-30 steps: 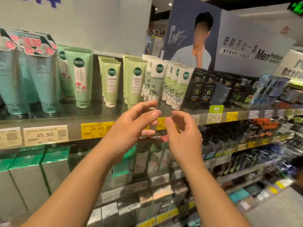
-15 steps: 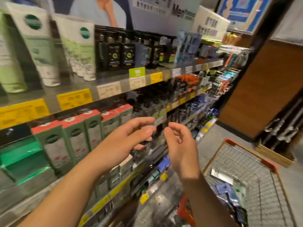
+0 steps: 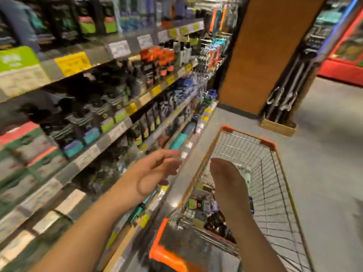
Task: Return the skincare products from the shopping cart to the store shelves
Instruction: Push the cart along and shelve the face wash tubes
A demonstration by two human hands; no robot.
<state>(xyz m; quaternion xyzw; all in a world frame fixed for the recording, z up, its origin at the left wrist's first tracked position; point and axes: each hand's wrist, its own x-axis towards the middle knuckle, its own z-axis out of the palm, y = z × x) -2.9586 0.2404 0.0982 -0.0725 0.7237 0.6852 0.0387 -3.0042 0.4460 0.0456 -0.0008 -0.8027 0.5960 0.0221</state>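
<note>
The wire shopping cart (image 3: pixel 275 173) with orange corners stands at the lower right, beside the shelves. Several small skincare boxes and packets (image 3: pixel 202 205) lie in a heap at its near end. My right hand (image 3: pixel 227 185) hovers over the cart, fingers relaxed, holding nothing. In front of the lower shelves, left of the cart, my left hand (image 3: pixel 155 173) is empty with its fingers loosely spread. The store shelves (image 3: pixel 121 126) run along the left, packed with dark bottles, green boxes and yellow price tags. The whole view is motion-blurred.
A brown wooden pillar (image 3: pixel 261 55) rises behind the cart. A low wooden crate (image 3: pixel 278 127) with dark metal poles stands at its foot. Grey floor (image 3: pixel 330 154) spreads to the right, with a red display (image 3: pixel 345 63) at the far right.
My view has swung right and down, from the upper shelf of green tubes to the cart. Both empty hands dropped from shelf height; the right now hangs over the cart.
</note>
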